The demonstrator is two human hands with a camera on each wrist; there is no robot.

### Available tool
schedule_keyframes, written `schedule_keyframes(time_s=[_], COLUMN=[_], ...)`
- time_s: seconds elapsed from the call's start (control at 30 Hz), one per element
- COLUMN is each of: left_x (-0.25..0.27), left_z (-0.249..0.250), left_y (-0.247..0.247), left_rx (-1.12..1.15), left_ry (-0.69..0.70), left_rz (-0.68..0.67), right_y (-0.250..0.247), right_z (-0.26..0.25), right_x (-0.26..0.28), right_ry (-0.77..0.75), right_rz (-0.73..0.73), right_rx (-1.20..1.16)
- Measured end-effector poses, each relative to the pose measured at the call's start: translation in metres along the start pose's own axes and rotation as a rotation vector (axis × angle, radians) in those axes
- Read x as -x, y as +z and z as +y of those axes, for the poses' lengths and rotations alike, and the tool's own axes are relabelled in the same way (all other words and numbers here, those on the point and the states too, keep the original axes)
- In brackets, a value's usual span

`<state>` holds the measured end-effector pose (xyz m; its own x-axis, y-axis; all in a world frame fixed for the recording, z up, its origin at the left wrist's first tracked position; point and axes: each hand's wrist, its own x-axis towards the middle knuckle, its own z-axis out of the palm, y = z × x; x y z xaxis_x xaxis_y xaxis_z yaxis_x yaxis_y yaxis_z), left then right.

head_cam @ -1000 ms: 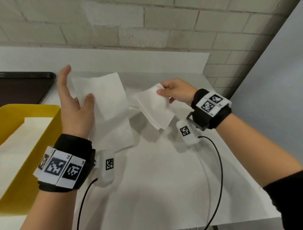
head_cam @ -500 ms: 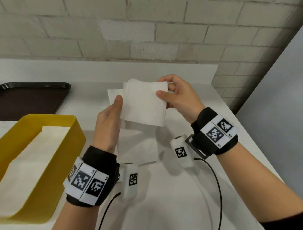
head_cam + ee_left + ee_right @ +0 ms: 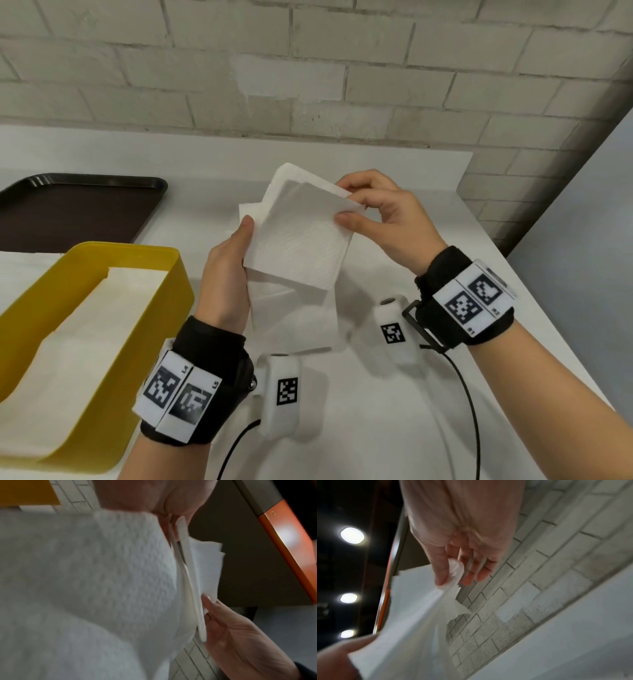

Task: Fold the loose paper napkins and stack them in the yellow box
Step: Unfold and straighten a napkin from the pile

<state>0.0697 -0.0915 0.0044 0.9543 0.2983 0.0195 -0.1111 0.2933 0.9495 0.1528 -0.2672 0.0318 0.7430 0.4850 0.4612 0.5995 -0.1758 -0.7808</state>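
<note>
- Head view: your left hand [image 3: 224, 274] and right hand [image 3: 383, 219] both pinch the folded paper napkin [image 3: 301, 240] above the white table [image 3: 376, 428].
- Your yellow box [image 3: 171, 298], at left, holds stacked napkins [image 3: 82, 346].

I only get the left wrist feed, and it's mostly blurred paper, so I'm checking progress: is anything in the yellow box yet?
Observer: Yes. The head view shows the yellow box holding a flat layer of folded napkins.
Operator: Is the held napkin resting on the table?
Observer: No. The left hand and right hand hold the held napkin up above the table.
Operator: Any loose ones waiting?
Observer: One spare napkin lies on the table under the hands.
</note>
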Motion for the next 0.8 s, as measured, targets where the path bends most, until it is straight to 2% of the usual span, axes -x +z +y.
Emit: schedule_keyframes(time_s=[0.23,0.37,0.5,0.6,0.7,0.73,0.8], left_x=[0.004,0.002,-0.001,-0.005,-0.008,-0.008,-0.007], left_z=[0.002,0.002,0.001,-0.001,-0.003,-0.003,-0.003], left_y=[0.000,-0.002,-0.003,-0.003,-0.004,-0.004,-0.004], left_rx=[-0.145,-0.162,-0.089,-0.048,-0.109,-0.165,-0.253], left_ry=[0.086,0.104,0.052,0.014,0.024,0.048,0.107], left_rz=[-0.115,-0.102,-0.073,-0.048,0.011,0.031,0.037], right_y=[0.003,0.000,-0.006,-0.010,-0.013,-0.013,-0.011], right_z=[0.009,0.009,0.000,-0.009,-0.015,-0.020,-0.025], right_x=[0.001,0.001,0.002,0.001,0.004,0.006,0.005], right_ry=[-0.014,-0.013,0.016,0.065,0.282,0.287,0.169], right_rz=[0.003,-0.026,-0.060,-0.062,0.134,0.195,0.131], right_rx=[-0.369,-0.533,-0.726,-0.622,-0.615,-0.595,-0.645])
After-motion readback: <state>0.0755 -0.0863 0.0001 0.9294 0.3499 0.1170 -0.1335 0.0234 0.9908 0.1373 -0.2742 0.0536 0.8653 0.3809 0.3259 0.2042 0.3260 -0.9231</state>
